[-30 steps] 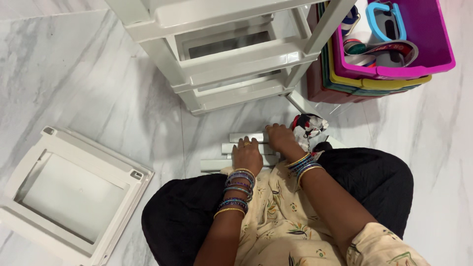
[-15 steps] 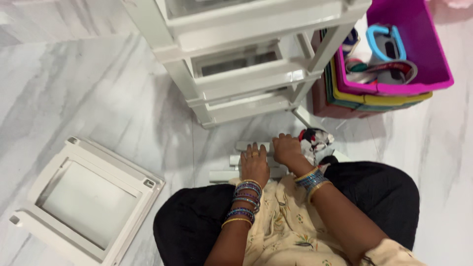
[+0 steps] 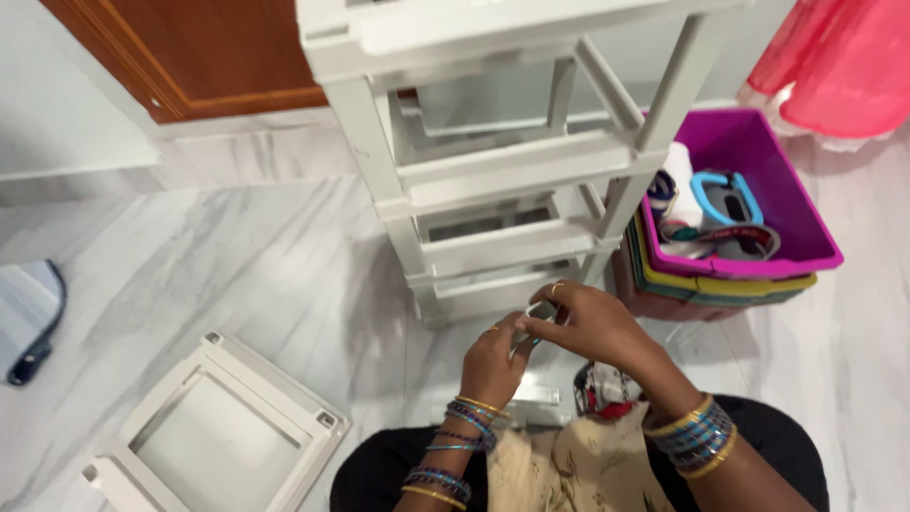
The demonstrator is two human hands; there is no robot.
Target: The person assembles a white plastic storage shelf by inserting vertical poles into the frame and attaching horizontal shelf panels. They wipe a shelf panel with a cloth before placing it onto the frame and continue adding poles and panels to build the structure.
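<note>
The grey-veined marble floor [image 3: 237, 256] carries a white drawer rack [image 3: 502, 190]; right of the rack stacked coloured bins [image 3: 758, 275], left of it a white frame [image 3: 218, 436].

the floor [image 3: 237, 246] is glossy grey-veined marble. the rack [image 3: 502, 161] and loose shelf frame [image 3: 223, 431] look smooth white plastic, as does the small post [image 3: 540, 313] in both hands. stacked bins [image 3: 758, 261] are shiny coloured plastic. the far cabinet [image 3: 190, 57] is brown wood.
</note>
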